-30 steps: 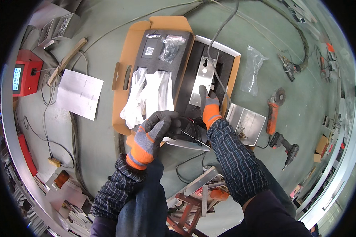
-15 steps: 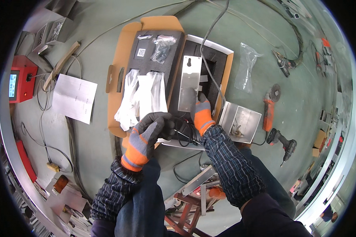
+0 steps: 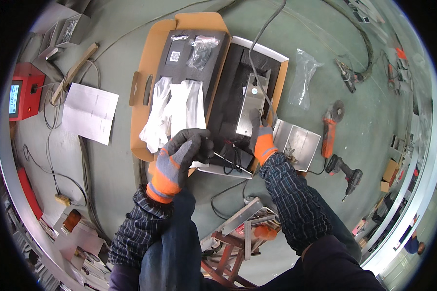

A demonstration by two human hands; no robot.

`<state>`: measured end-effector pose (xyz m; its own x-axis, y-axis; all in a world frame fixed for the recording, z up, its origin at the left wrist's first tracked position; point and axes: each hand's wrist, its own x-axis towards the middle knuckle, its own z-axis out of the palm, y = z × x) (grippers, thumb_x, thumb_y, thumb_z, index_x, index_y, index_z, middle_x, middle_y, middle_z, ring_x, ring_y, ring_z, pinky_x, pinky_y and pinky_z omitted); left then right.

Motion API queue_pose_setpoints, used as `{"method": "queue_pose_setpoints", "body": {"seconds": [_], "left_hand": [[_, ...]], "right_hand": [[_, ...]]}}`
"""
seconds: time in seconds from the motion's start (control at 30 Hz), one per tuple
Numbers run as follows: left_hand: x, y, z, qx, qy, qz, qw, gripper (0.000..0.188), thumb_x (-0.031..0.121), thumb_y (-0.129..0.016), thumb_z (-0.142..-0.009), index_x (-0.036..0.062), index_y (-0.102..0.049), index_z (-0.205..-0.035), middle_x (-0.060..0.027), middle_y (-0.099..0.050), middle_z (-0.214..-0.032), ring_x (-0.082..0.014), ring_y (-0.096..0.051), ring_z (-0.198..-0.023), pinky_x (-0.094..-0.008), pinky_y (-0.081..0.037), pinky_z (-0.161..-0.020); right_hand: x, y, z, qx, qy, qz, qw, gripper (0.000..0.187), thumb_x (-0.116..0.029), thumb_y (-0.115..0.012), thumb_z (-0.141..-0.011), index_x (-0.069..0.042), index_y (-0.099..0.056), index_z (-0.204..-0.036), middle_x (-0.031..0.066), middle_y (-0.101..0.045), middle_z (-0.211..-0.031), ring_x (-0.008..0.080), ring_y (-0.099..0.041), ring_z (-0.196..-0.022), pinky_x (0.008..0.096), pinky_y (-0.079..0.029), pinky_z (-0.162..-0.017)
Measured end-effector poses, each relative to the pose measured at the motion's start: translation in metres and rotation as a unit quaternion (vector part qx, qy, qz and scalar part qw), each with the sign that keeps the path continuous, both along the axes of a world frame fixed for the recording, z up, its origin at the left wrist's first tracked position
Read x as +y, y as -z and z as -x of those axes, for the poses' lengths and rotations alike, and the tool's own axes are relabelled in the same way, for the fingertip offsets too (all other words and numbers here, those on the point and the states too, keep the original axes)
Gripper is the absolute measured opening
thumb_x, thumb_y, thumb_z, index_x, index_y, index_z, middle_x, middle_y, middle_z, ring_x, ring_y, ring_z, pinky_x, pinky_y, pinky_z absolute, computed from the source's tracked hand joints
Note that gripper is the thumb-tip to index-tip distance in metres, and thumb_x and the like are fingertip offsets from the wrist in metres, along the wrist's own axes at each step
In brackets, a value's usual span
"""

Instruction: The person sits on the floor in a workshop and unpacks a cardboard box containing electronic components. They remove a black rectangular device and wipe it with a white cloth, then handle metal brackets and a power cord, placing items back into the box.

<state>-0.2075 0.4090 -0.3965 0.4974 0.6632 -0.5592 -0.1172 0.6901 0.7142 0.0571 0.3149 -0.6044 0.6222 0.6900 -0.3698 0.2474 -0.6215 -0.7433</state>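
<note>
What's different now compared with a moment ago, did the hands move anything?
The right hand, gripping the metal plate throughout, first drew it left over the black foam, then slid it back right toward the edge of the cardboard box. The left hand stayed closed near the black wires. The white bags, paper sheet and angle grinder kept their places.

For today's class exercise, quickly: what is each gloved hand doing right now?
Left hand: closed around a small dark part, not identifiable.
Right hand: gripping the metal plate in the foam-lined box.
</note>
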Motion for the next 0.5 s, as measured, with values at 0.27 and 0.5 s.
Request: {"method": "queue_pose_setpoints", "body": {"seconds": [0.27,0.5], "left_hand": [[-0.004,0.003,0.010,0.006,-0.016,-0.002,1.000,0.034,0.028,-0.050,-0.105,0.0007,-0.061,-0.122,-0.0094,-0.070,-0.099,-0.0176,-0.069,-0.086,-0.0297,-0.056,-0.076],[-0.003,0.005,0.007,-0.002,-0.007,-0.008,1.000,0.033,0.027,-0.052,-0.104,0.0007,-0.061,-0.123,-0.0104,-0.070,-0.099,-0.0185,-0.069,-0.086,-0.0300,-0.056,-0.076]], "right_hand": [[0.045,-0.031,-0.023,-0.218,-0.385,0.138,0.886,0.030,-0.019,-0.046,-0.099,-0.002,-0.071,-0.095,0.0214,-0.069,-0.082,0.0403,-0.069,-0.075,0.0456,-0.053,-0.063],[0.078,-0.038,-0.034,-0.044,-0.292,0.248,0.923,0.084,-0.071,-0.054,-0.088,0.011,-0.068,-0.100,0.0283,-0.070,-0.089,0.0425,-0.069,-0.093,0.0444,-0.052,-0.079]]}}
